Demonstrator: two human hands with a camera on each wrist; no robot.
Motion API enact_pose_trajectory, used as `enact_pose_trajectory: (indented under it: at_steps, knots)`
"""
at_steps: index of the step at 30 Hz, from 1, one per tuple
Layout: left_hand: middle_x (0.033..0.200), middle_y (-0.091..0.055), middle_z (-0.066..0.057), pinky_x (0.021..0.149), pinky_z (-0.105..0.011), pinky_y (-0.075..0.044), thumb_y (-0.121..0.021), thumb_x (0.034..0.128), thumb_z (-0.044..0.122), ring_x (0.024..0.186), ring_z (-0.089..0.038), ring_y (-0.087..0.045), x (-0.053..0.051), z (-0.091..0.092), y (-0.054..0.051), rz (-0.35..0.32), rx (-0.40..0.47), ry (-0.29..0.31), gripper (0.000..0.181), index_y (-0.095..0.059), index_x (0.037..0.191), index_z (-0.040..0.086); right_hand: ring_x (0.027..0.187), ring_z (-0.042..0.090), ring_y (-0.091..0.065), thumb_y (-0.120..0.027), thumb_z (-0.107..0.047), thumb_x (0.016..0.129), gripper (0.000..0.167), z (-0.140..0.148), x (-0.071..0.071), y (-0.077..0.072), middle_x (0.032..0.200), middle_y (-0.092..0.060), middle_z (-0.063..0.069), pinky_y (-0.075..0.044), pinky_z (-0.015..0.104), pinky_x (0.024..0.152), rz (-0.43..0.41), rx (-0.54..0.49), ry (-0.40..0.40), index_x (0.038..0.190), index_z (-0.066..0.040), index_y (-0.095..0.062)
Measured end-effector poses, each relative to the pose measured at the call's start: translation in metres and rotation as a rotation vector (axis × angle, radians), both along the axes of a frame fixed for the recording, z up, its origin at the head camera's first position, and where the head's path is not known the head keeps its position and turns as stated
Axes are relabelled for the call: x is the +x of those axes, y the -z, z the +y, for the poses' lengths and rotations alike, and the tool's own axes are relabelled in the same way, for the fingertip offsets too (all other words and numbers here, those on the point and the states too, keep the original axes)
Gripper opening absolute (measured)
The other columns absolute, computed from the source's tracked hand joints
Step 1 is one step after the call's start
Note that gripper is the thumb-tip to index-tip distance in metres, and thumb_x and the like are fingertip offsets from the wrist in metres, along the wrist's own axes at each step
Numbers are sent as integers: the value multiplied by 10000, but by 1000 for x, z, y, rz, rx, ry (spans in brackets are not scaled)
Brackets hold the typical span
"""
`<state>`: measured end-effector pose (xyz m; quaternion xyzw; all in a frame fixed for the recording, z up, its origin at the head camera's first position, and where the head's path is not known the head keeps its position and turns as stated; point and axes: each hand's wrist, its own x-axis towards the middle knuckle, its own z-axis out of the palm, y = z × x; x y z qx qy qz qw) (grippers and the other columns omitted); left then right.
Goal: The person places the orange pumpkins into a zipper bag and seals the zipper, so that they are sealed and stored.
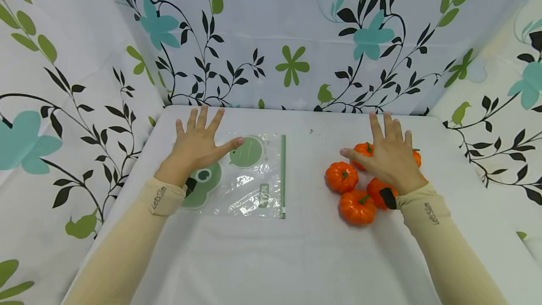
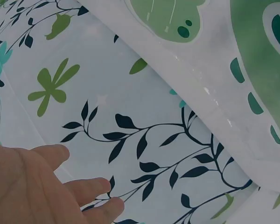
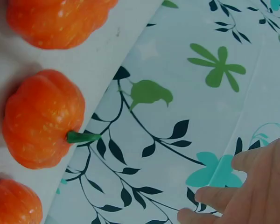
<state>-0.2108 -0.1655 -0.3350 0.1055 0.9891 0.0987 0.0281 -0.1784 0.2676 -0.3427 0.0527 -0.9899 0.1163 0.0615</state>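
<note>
My left hand (image 1: 195, 145) is spread with straight fingers above the left edge of a clear zip bag (image 1: 250, 192). The bag lies flat, printed with green cartoon shapes and fitted with a green zip strip (image 1: 283, 178) along its right side. On the right, my right hand (image 1: 391, 161) hovers with fingers spread over a cluster of small orange pumpkins (image 1: 357, 207) with green stems, partly hiding some of them. Neither hand holds anything. In the right wrist view, one pumpkin (image 3: 44, 119) sits near the table's far edge, apart from the fingers (image 3: 219, 198).
A white table (image 1: 271, 258) carries the bag and pumpkins. Behind it and on both sides hang curtains (image 1: 262, 27) with leaf, flower and bird prints. The bag and the pumpkins lie apart, with a strip of white tabletop between them.
</note>
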Motion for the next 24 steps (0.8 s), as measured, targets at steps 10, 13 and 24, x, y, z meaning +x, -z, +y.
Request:
enact_pose_trajectory:
  at_steps: [10,13,24]
  knots:
    - [1659,-84,-236,1203,-580,-71,-382,933,766,1523,-411,-77,3,19,27,80,149,64,1063,-78,1610,4,1525,380,-119,-582,-756,848,1201,-8,10,-1,1675,-97,180,1,582,1201,9,-113,-123,1620,-77,38]
    - [1641,-170,-243,1206,-516,-168,-478,979,639,1512,-393,-164,6,29,39,65,283,60,987,-141,1580,-68,1508,407,-169,-601,-736,852,1178,-8,14,2,1670,-137,173,-49,570,1207,-8,-136,-136,1625,-72,-10]
    - [1601,-307,-219,1163,-517,-291,-645,966,417,1446,-394,-335,27,73,71,-47,516,58,875,-216,1577,-40,1473,406,-277,-623,-739,834,1111,-3,26,18,1660,-241,41,-253,633,1140,-97,-210,-136,1639,-174,-109]
